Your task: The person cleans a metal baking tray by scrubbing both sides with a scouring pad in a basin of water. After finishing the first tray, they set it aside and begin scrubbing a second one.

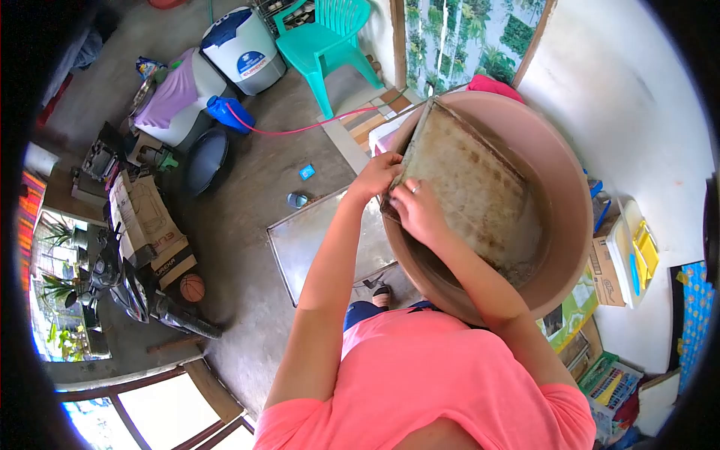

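A large brown plastic tub (577, 225) holds cloudy water and a stained rectangular metal tray (469, 176), which leans tilted against the tub's left rim. My left hand (377, 176) is closed around the tray's left edge. Close beside it, my right hand (421, 214), with a ring on one finger, has its fingers curled in at the tray's lower left corner. What those right fingers hold, if anything, is hidden. On the floor to the left lies another shiny metal tray (330, 240), partly behind my left forearm.
A blue-and-white washing machine (244, 56) and a green plastic chair (326, 41) stand at the back. A pink hose (300, 129) crosses the floor near a blue jug (231, 114). Left are a black basin (206, 161), cardboard boxes (142, 217), a basketball (192, 287) and a motorcycle (124, 281).
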`<action>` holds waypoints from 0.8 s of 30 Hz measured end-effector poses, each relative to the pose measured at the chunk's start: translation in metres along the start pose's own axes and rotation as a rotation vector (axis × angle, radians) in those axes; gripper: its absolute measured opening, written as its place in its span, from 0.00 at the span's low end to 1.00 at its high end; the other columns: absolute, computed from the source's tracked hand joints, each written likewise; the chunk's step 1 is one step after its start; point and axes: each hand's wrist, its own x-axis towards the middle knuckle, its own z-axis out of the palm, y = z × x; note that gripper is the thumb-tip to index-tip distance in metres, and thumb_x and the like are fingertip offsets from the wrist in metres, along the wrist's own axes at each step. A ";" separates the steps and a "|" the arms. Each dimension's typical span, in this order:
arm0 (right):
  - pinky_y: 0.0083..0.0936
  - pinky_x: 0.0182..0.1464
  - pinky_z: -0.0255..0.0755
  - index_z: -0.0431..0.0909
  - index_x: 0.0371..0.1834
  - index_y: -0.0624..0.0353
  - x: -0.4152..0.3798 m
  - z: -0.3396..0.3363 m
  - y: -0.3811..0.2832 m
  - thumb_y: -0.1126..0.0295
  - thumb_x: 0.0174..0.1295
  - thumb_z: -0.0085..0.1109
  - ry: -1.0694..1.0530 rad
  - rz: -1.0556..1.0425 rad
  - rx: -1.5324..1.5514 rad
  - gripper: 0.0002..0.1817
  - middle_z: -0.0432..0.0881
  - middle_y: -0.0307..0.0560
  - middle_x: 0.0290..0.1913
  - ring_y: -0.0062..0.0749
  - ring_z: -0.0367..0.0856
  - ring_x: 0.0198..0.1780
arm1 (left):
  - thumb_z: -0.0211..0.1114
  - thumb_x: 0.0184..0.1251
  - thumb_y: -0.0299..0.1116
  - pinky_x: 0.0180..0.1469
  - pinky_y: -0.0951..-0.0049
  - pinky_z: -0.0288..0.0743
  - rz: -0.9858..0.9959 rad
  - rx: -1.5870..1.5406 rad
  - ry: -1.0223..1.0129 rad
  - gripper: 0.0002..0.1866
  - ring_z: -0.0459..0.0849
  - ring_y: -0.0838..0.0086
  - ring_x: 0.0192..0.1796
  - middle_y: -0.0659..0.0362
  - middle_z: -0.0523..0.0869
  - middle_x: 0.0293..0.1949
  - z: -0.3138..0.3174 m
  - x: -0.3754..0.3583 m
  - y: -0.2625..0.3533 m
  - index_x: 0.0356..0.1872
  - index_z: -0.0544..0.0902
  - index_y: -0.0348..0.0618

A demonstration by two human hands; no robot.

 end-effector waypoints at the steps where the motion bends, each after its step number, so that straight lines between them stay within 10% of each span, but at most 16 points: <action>1: 0.42 0.43 0.70 0.76 0.34 0.57 -0.007 0.001 -0.004 0.77 0.53 0.62 -0.016 -0.028 0.012 0.07 0.73 0.50 0.39 0.52 0.73 0.43 | 0.60 0.64 0.32 0.49 0.71 0.73 0.020 0.010 0.008 0.19 0.80 0.71 0.46 0.53 0.84 0.44 0.001 0.003 -0.006 0.54 0.77 0.32; 8: 0.43 0.44 0.70 0.76 0.35 0.55 0.016 0.003 0.035 0.77 0.52 0.62 0.025 0.130 0.036 0.08 0.73 0.51 0.41 0.54 0.73 0.43 | 0.62 0.62 0.32 0.26 0.77 0.70 0.031 -0.091 -0.044 0.22 0.75 0.80 0.25 0.58 0.82 0.36 0.005 0.002 -0.004 0.57 0.75 0.33; 24: 0.44 0.43 0.74 0.75 0.37 0.55 -0.024 -0.010 -0.008 0.77 0.52 0.58 -0.184 -0.124 -0.049 0.09 0.74 0.47 0.41 0.52 0.75 0.43 | 0.61 0.63 0.31 0.18 0.78 0.65 -0.064 -0.294 -0.095 0.23 0.72 0.80 0.17 0.59 0.78 0.25 0.004 -0.006 -0.015 0.57 0.73 0.29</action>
